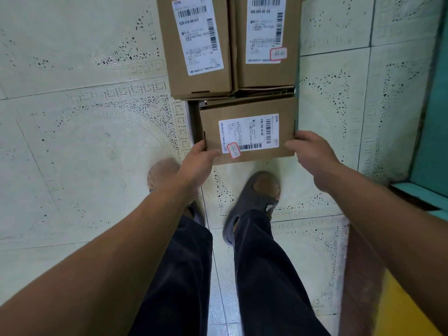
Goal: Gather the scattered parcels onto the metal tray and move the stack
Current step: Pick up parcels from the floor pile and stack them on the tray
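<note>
Pale glazed floor tiles (80, 146), cream with a worn speckled pattern and thin dark grout lines, fill most of the view. A teal painted surface (434, 132) rises along the right edge, with a yellow panel (402, 309) and a reddish-brown strip beside it at the lower right.

Three brown cardboard parcels lie on the floor ahead of the person. The far left parcel (196, 44) and the far right parcel (266, 40) sit side by side, touching, each flat-topped with a white shipping label covered in barcodes; the right one also carries a small red-bordered sticker. Just in front of them is the near parcel (247, 132), its own white label turned sideways and a red-bordered sticker at the label's corner. A thin grey metallic strip (190, 122) shows along the near parcel's left side, possibly the rim of the metal tray, though too little shows to be sure.

Both bare forearms reach down to the near parcel. The left hand (196, 166) grips its lower left corner, thumb on top and fingers curled under the edge. The right hand (312, 151) clamps the right edge, fingers wrapped over the side.

Below, dark trousers (261, 275) and grey slip-on sandals (254, 202) stand on the tiles, just behind the near parcel.
</note>
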`<state>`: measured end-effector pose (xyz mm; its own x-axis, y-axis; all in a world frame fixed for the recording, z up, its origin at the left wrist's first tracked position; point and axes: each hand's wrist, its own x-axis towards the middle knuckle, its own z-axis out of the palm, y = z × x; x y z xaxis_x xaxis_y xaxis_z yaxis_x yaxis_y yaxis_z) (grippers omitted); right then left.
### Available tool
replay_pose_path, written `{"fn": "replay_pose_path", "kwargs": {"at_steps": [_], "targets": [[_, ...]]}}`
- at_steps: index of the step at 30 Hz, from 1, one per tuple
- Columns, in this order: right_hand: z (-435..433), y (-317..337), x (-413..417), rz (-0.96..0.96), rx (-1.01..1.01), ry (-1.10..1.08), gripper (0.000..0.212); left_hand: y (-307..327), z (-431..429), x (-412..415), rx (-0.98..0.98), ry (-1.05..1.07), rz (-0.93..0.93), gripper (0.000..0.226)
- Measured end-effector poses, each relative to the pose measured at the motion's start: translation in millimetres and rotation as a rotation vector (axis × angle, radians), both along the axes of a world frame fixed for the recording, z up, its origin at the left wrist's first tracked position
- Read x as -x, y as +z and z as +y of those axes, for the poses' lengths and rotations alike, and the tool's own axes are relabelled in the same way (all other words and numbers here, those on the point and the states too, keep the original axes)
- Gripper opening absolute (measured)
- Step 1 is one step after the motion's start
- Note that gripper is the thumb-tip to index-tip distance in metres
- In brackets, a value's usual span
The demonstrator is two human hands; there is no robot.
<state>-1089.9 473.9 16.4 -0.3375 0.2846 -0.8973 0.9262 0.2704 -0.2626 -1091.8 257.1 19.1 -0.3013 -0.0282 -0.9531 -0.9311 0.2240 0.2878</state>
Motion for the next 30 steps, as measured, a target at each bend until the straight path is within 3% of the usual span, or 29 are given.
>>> {"fn": "replay_pose_path", "kwargs": {"at_steps": [7, 14, 19, 26, 30], "targets": [[-1, -1, 5, 0.018, -0.017, -0.001, 0.024, -10, -3, 3, 0.032, 0.041, 0.017, 0.026], [3, 4, 0, 0.007, -0.026, -0.006, 0.036, 1, -6, 3, 0.106, 0.071, -0.010, 0.049], [7, 30, 2, 0.007, -0.031, 0.012, 0.045, 29, -14, 4, 0.162, 0.078, 0.015, 0.044], [-10, 105, 7, 0.049, 0.016, -0.037, 0.036, 108, -16, 19, 0.113, 0.134, 0.124, 0.035], [-13, 175, 15, 0.101, 0.023, -0.078, 0.040, 184, -11, 39, 0.036, 0.240, 0.196, 0.025]]}}
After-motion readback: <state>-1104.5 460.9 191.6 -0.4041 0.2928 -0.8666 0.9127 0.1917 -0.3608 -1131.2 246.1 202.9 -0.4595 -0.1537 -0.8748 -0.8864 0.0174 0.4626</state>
